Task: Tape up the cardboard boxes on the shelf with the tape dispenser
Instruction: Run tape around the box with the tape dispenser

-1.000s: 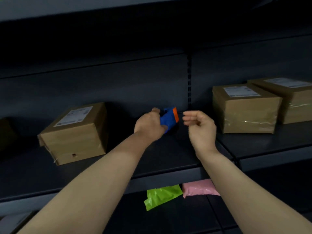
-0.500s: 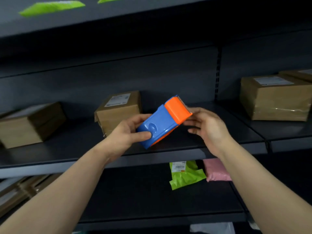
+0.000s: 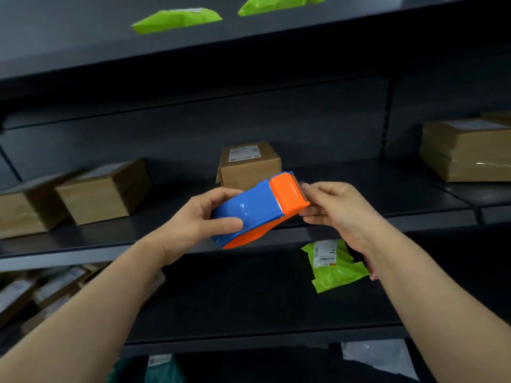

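The left grip [image 3: 193, 225] is clenched round the blue body of the tape dispenser [image 3: 254, 208], with the thumb laid on the near side and the fingers wrapped over the far side. The right grip [image 3: 336, 210] is closed on the dispenser's orange head, the thumb and forefinger brought together at the toothed cutting edge and the other fingers curled beneath it. Whether a tape end is pinched there cannot be told.

The dispenser is held in the air in front of the middle shelf [image 3: 387, 189], tilted so that the orange head is raised towards the right and the blue end is lowered towards the left. No box is touched by it.

On that shelf a small cardboard box [image 3: 249, 164] with a white label on top is seen just behind the dispenser. A second box [image 3: 106, 190] is set well to the left, with a blurred third box [image 3: 22, 214] beside it. Larger boxes [image 3: 467, 150] are stacked at the far right, with glossy tape on their front.

A green mailer bag [image 3: 336, 268] with a label is laid on the shelf below, under the right wrist. Two green bags [image 3: 177, 19] are seen on the top shelf. Blurred packages [image 3: 41, 294] are piled at the lower left.
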